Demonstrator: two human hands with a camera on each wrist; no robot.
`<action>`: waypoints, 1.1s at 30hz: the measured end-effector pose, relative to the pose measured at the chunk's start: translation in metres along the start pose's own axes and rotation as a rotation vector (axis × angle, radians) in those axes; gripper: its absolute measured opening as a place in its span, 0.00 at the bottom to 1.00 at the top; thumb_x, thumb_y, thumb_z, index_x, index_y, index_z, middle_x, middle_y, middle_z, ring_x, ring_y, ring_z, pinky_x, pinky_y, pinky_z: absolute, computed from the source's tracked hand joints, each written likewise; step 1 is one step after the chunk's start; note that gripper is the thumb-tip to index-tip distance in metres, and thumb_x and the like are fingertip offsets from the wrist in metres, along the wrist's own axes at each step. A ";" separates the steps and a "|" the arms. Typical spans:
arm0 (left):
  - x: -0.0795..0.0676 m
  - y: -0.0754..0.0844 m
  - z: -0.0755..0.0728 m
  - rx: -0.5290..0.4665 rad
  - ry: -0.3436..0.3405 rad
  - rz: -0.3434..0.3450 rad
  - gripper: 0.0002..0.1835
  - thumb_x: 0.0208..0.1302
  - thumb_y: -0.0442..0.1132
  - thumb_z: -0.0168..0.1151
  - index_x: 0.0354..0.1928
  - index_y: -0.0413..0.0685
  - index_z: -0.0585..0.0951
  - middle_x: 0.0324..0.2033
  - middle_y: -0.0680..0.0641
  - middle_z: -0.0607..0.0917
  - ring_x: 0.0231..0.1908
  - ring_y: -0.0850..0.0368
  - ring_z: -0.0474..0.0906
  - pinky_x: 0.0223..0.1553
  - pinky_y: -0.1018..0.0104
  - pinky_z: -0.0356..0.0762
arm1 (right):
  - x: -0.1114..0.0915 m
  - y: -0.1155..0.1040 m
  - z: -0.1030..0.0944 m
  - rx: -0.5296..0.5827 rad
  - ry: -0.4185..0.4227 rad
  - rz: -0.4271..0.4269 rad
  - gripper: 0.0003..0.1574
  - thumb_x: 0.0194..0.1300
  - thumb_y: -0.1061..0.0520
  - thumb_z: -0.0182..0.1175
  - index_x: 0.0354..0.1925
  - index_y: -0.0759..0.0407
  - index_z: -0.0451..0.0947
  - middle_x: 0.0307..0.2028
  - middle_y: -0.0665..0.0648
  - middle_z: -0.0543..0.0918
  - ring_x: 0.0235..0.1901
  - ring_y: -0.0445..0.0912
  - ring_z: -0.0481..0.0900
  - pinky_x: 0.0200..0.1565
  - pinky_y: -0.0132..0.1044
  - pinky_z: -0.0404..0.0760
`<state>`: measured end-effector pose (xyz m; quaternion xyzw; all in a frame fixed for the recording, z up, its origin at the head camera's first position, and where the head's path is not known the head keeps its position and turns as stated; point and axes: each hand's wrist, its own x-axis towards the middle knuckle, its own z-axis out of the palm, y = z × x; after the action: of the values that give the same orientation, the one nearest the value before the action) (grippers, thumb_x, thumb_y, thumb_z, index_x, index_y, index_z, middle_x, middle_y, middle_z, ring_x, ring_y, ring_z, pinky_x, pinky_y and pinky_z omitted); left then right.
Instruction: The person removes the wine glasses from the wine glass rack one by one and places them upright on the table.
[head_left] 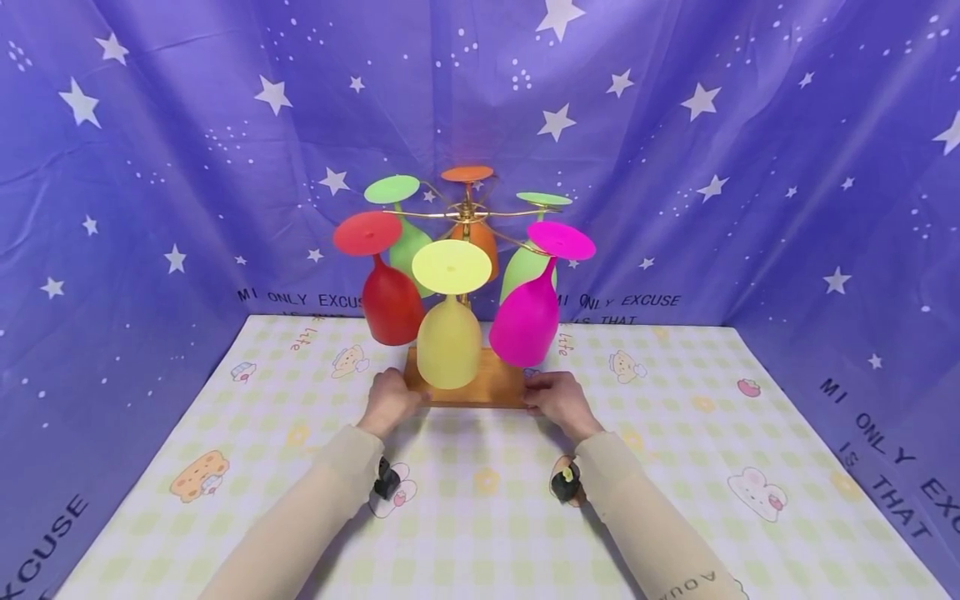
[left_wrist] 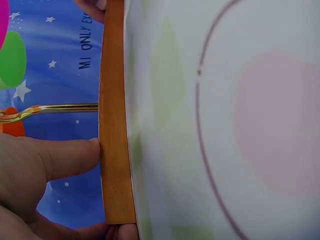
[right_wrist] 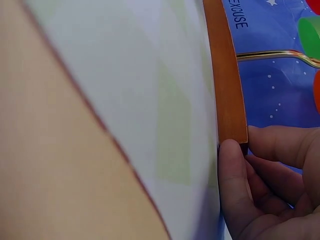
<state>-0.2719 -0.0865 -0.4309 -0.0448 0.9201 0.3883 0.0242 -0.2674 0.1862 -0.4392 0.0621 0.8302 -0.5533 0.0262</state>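
Note:
A glass rack with a gold metal stand (head_left: 467, 215) rises from a wooden base (head_left: 487, 387) on the table. Upside-down goblets hang around it: red (head_left: 392, 304), yellow (head_left: 450, 346), magenta (head_left: 527, 321), orange (head_left: 480, 242) and two green ones, the right one (head_left: 525, 268) partly behind the magenta. My left hand (head_left: 393, 402) grips the base's left end, one digit on its top face and fingertips at the end in the left wrist view. At the opposite end, my right hand (head_left: 558, 400) pinches the corner of the base, as the right wrist view shows closely.
A checked tablecloth (head_left: 480, 517) with cartoon prints covers the table. Purple curtains (head_left: 187, 125) with white stars hang behind and at both sides, near the table's edges. A small black device (head_left: 386, 479) sits under the left wrist, another (head_left: 564, 481) under the right.

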 end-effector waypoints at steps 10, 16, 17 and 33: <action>-0.001 0.001 0.002 -0.014 0.002 -0.010 0.29 0.51 0.42 0.69 0.48 0.26 0.72 0.44 0.32 0.76 0.45 0.39 0.73 0.52 0.47 0.71 | 0.002 0.004 -0.002 -0.017 0.008 0.004 0.17 0.55 0.68 0.64 0.46 0.69 0.81 0.35 0.62 0.85 0.27 0.48 0.85 0.34 0.38 0.84; 0.001 -0.001 -0.001 -0.060 0.015 0.006 0.26 0.51 0.40 0.69 0.46 0.26 0.73 0.42 0.33 0.78 0.43 0.41 0.75 0.50 0.49 0.72 | 0.003 0.003 -0.002 0.005 0.009 0.030 0.17 0.55 0.69 0.63 0.46 0.70 0.81 0.35 0.63 0.85 0.27 0.46 0.84 0.34 0.38 0.84; 0.001 -0.002 -0.002 -0.075 0.016 0.002 0.26 0.51 0.39 0.68 0.46 0.26 0.74 0.42 0.33 0.78 0.43 0.41 0.74 0.50 0.50 0.73 | 0.003 0.003 -0.002 0.015 0.009 0.036 0.17 0.55 0.69 0.63 0.45 0.71 0.81 0.35 0.63 0.85 0.26 0.46 0.84 0.33 0.38 0.84; 0.002 -0.009 -0.006 -0.198 0.026 -0.040 0.22 0.53 0.34 0.66 0.49 0.28 0.78 0.46 0.34 0.81 0.45 0.43 0.75 0.51 0.51 0.73 | 0.002 -0.002 -0.007 0.157 -0.047 0.118 0.16 0.58 0.67 0.63 0.44 0.74 0.79 0.36 0.61 0.83 0.29 0.46 0.83 0.36 0.38 0.83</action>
<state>-0.2727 -0.0972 -0.4335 -0.0704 0.8764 0.4762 0.0157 -0.2693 0.1917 -0.4350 0.0999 0.7785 -0.6154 0.0733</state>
